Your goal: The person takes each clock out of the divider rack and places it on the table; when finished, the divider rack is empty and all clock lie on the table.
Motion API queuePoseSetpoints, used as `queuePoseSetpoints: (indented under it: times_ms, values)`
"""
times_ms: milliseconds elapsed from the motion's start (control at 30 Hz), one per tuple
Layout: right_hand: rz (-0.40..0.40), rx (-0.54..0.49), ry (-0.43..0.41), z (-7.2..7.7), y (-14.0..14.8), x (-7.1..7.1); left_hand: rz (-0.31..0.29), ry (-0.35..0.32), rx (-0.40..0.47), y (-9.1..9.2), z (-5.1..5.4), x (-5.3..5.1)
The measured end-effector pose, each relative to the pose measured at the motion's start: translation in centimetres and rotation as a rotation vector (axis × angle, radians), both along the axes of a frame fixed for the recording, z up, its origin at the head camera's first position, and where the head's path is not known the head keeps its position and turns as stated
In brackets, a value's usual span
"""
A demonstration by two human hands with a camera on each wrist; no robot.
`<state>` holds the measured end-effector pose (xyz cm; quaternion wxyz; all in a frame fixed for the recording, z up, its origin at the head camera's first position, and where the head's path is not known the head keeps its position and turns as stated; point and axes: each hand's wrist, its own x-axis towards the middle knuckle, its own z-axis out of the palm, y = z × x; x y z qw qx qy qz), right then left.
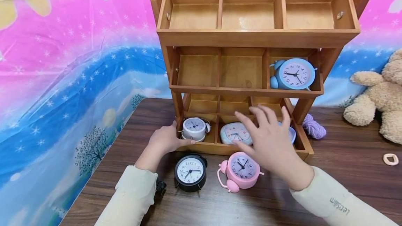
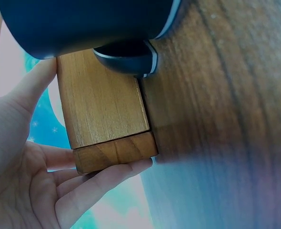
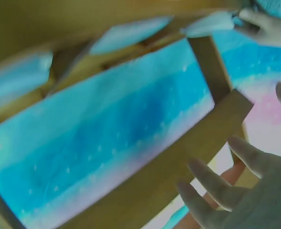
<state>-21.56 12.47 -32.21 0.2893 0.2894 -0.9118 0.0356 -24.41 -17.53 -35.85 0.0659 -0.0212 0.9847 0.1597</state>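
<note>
My left hand (image 1: 163, 138) grips the bottom left corner of a three-tier wooden shelf (image 1: 257, 38); in the left wrist view its thumb and fingers lie on either side of the wooden end. My right hand (image 1: 270, 144), fingers spread, hovers before the bottom tier and holds nothing. That tier has a white alarm clock (image 1: 194, 128) on the left, a pale oval clock (image 1: 230, 133) in the middle and a bluish thing (image 1: 292, 135) on the right, mostly hidden by my right hand. A blue twin-bell clock (image 1: 296, 74) lies sideways in the middle tier's right compartment.
On the table in front of the shelf are a black alarm clock (image 1: 190, 173) and a pink twin-bell clock (image 1: 242, 170). Purple yarn (image 1: 314, 127), a teddy bear (image 1: 377, 97) and a small pale ring (image 1: 391, 159) are to the right. A colourful cloth (image 1: 94, 44) hangs behind.
</note>
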Motion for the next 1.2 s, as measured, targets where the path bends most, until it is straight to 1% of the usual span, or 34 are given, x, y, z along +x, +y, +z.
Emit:
queuePoseSetpoints:
  times_ms: [67, 133, 200, 433, 533, 767, 900, 1000, 1200]
  values:
    - [0.006, -0.037, 0.053, 0.9, 0.4, -0.6, -0.001, 0.000, 0.001, 0.0, 0.0, 0.0]
    - [0.007, -0.070, 0.086, 1.7, 0.8, -1.2, 0.000, 0.001, 0.001, 0.1, 0.0, 0.0]
    - [-0.010, -0.092, 0.088, 2.6, 1.3, -1.8, 0.003, -0.003, 0.000, 0.1, 0.0, 0.0]
    - [-0.154, -0.095, -0.039, 5.1, 2.7, -3.7, 0.006, -0.013, -0.002, 0.0, -0.1, -0.1]
    - [-0.195, -0.094, -0.074, 5.8, 3.5, -4.7, 0.003, -0.013, -0.003, 0.1, 0.0, -0.2]
    - [-0.255, -0.146, -0.108, 6.9, 5.4, -7.5, 0.004, -0.014, -0.002, 0.1, 0.0, -0.1]
    - [-0.282, -0.194, -0.132, 7.3, 6.4, -8.7, 0.005, -0.010, 0.000, 0.1, 0.0, 0.0]
    - [-0.312, -0.219, -0.144, 7.5, 6.8, -9.1, 0.004, -0.008, -0.004, 0.1, -0.1, -0.1]
    - [-0.394, -0.266, -0.217, 8.1, 6.8, -9.0, 0.003, -0.002, -0.009, 0.0, -0.1, -0.2]
